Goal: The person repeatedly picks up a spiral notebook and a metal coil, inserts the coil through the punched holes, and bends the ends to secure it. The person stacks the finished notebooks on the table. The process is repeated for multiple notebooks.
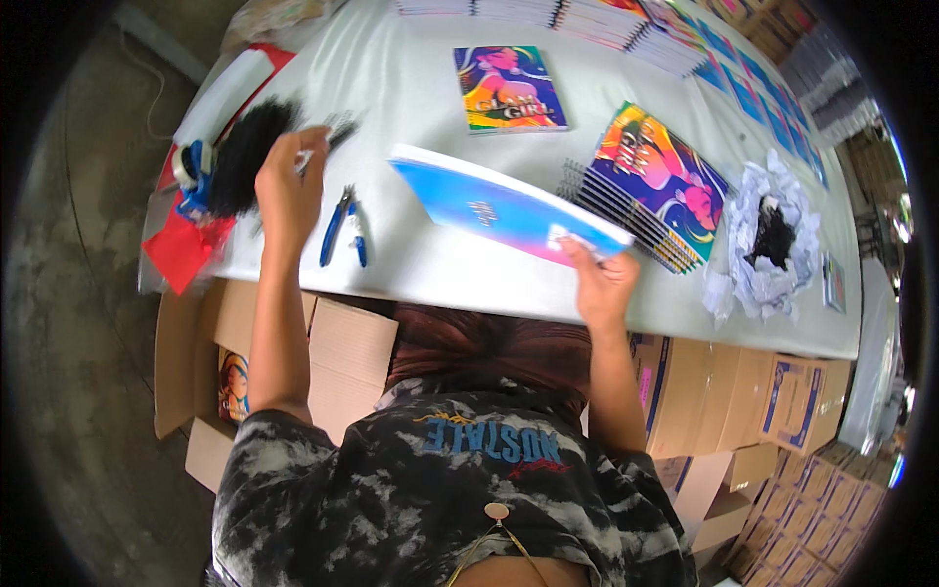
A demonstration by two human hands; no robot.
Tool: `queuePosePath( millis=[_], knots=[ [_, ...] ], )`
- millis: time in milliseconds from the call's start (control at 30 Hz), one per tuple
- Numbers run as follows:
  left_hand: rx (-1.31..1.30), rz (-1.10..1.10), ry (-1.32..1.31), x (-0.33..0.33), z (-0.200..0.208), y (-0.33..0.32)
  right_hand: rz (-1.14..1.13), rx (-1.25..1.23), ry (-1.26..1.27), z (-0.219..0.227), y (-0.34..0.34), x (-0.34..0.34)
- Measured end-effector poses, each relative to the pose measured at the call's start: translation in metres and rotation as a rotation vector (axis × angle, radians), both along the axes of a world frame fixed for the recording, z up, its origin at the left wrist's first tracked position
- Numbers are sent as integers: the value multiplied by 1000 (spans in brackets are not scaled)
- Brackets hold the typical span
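Observation:
My left hand point(290, 176) is closed beside a heap of black plastic binding coils point(245, 161); a black spiral coil point(342, 129) sticks out to the right from its fingertips. My right hand point(604, 284) pinches the near right corner of a blue-and-pink notebook point(479, 210), which is tilted above the table and shows no coil along its edges. Behind it lies a colourful notebook point(509, 90) with an illustrated cover. To the right, a fanned stack of coil-bound notebooks point(660, 186) rests partly behind the held one. Blue-handled cutting pliers point(337, 227) and a blue-and-white pen-like tool point(357, 240) lie between my arms.
Crumpled white paper point(748, 220) with black scraps sits at the right. Rows of bound notebooks point(606, 29) line the far edge. A blue tape dispenser point(196, 176) and red sheet point(181, 249) are at the left. Cardboard boxes point(352, 367) stand below the table's near edge.

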State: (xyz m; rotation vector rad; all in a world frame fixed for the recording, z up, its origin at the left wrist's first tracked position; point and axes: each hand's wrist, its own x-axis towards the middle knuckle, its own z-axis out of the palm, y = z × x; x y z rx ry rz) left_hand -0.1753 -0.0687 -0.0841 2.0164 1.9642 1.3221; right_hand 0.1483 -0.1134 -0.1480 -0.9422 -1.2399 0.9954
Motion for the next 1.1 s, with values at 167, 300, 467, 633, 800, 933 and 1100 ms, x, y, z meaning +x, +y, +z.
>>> queuePosePath(
  millis=[167, 300, 467, 633, 800, 933, 1100],
  knots=[
    [-324, 244, 577, -58, -91, 58, 30, -89, 83, -52, 8, 18],
    [-347, 274, 365, -57, -68, 51, 168, -96, 30, -31, 6, 24],
    [-302, 157, 252, -57, -32, 48, 184, -40, 16, -16, 8, 23],
    [-489, -463, -107, 18, 8, -2, 231, 3, -64, -15, 18, 30],
    [-467, -494, -85, 56, -19, -16, 191, -14, -88, -13, 14, 20],
    [-331, -474, -199, 45, -19, 1, 187, 14, -154, -10, 15, 21],
    [-485, -453, -251, 49, -10, 4, 206, 30, -169, -9, 15, 22]
  ],
)
